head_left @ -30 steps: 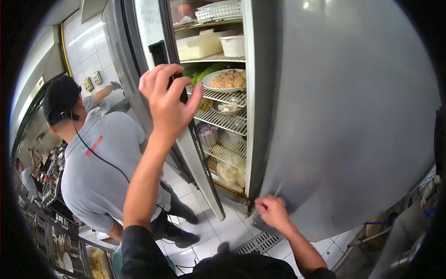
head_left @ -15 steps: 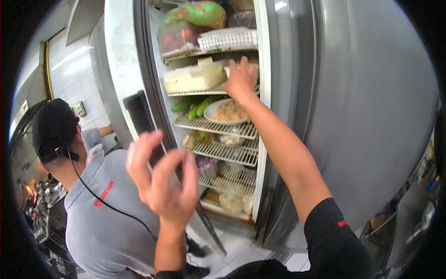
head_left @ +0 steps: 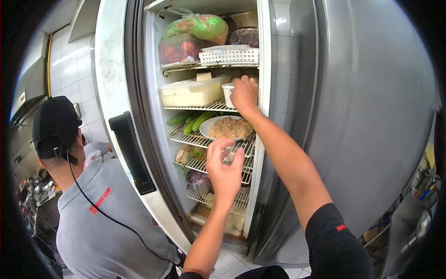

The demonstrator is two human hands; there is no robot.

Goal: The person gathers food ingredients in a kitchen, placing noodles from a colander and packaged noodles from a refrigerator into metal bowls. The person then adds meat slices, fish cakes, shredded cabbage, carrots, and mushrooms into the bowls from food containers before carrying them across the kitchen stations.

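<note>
My right hand reaches onto the second shelf of an open fridge, its fingers curled down over the rim of a white tub. Part of the tub is hidden behind the hand. To its left stands a clear plastic box filled with pale yellow blocks. Below, in front of the fridge, my left hand is raised with thumb and fingers apart, holding nothing. Just behind it, on the shelf beneath the tub, a white plate bears pale minced food, with green cucumbers alongside.
The fridge door stands open on the left. A co-worker in a grey shirt is close beside it. A white basket and a green-patterned bag fill the top shelf. Lower down sits a metal bowl of purple food.
My right hand has gone from spread fingers to curled on the white tub, which now shows. My left hand has moved right, towards the fridge shelves. The view has shifted slightly.
</note>
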